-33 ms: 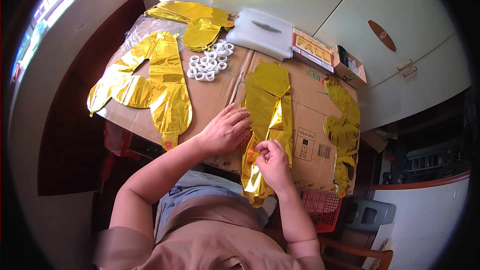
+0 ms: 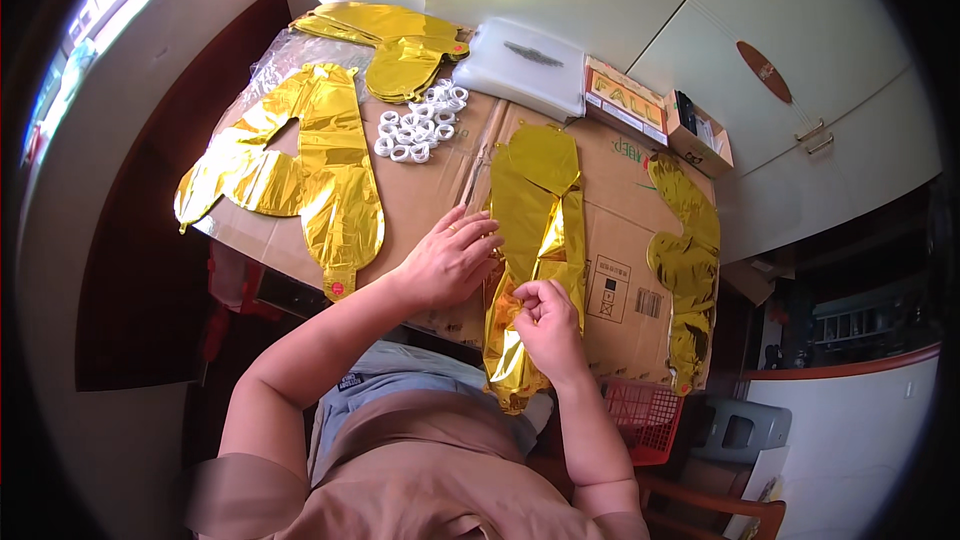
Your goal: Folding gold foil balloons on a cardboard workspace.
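A folded gold foil balloon [image 2: 537,165] lies lengthwise in front of me, its near end hanging over the table's edge. My left hand [image 2: 455,255] rests along its left side, fingers stretched out and fingertips touching the foil. Over the near half, my right hand [image 2: 548,318] is closed in a pinch at the crumpled foil; the exact grip is partly hidden by the fingers. Flattened on the left is another gold foil balloon [image 2: 335,175] with an opening in it. A wavy gold foil balloon [image 2: 690,270] lies along the right edge.
Flattened cardboard [image 2: 615,210] covers the table. Toward the back are stacked gold foil balloons [image 2: 400,60], small white ribbon coils [image 2: 418,125], a clear plastic packet [image 2: 525,65] and a small open box [image 2: 695,135]. Beyond stand pale cabinets [image 2: 660,0]. A red basket [image 2: 640,420] sits below right.
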